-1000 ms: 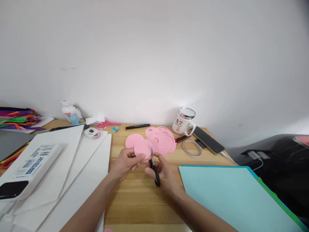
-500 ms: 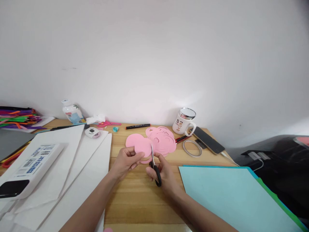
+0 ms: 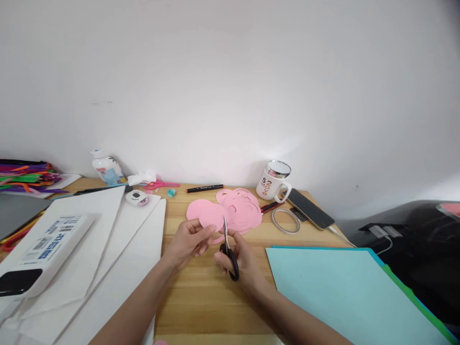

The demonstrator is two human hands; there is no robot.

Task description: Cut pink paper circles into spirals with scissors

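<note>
- Disc (image 3: 210, 216): pink, smooth, round, above the desk (image 3: 197, 297), nearer its far edge; left hand (image 3: 190, 239) pinches it between thumb and fingers.
- Scissors (image 3: 234, 268): black handles, silvery blades at the disc's right side; right hand (image 3: 239, 256) grips the handles.
- Scissors' long axis runs towards the far edge, tips leading, leaning slightly left.
- Pink cutouts (image 3: 246, 211) lie directly beyond the blades; marker (image 3: 204, 189) and mug (image 3: 266, 184) sit along the far edge.
- White sheets (image 3: 132, 278) flank the left arm, pale blue sheets (image 3: 345, 287) the right.
</note>
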